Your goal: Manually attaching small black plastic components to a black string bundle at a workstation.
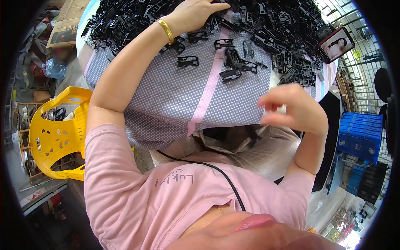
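A large heap of small black plastic parts (125,21) covers the far side of the table; they look like little frames with cut-outs. My left hand (193,14) lies over the near edge of this heap, a finger stretched to the right, and I see nothing held in it. Nearer to me, a single black frame part (188,61) and a small loose cluster of parts (233,60) rest on the dotted cloth (166,91). Above the table's near right edge hovers my right hand (296,107), its fingers bent but apart, with no part visible between them.
A phone (336,45) with a lit screen stands tilted at the table's right edge. To the left is a yellow plastic chair (58,137). Blue crates (360,135) are stacked at the right beside a wire rack. A black cable (216,168) crosses my shirt.
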### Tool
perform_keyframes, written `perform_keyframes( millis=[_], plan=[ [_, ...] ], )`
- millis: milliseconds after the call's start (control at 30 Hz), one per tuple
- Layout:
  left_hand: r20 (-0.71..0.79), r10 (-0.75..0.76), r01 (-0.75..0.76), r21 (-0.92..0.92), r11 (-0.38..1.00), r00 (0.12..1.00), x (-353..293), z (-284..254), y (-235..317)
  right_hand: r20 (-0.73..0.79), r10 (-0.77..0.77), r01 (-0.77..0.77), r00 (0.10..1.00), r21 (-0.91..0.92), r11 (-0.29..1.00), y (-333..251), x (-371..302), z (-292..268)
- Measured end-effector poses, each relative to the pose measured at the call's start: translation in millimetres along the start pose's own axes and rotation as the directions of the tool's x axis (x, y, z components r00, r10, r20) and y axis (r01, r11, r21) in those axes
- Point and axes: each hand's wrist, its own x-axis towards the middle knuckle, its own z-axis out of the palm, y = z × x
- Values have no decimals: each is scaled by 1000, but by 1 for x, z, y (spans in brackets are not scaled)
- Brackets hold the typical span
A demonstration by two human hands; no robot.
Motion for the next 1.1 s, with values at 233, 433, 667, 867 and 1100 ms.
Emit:
perform_keyframes(
  millis=[233,433,667,867,1100],
  plan=[
    [-106,334,-343,-76,936,936,8,7,-12,-612,-204,-88,764,-412,907,26,39,20],
    [-158,261,-256,51,965,952,-6,0,4,-563,-125,-149,817,-416,897,23,47,23],
    [62,133,-145,296,944,989,0,5,0,-529,-133,-157,838,-468,870,16,34,17],
    [-308,-351,82,-637,766,884,-5,-10,0,-675,-42,-106,736,-177,978,14,23,7],
    [112,-464,103,-994,-44,878,-12,-15,50,-715,298,148,632,489,859,13,24,8]
  ],
)
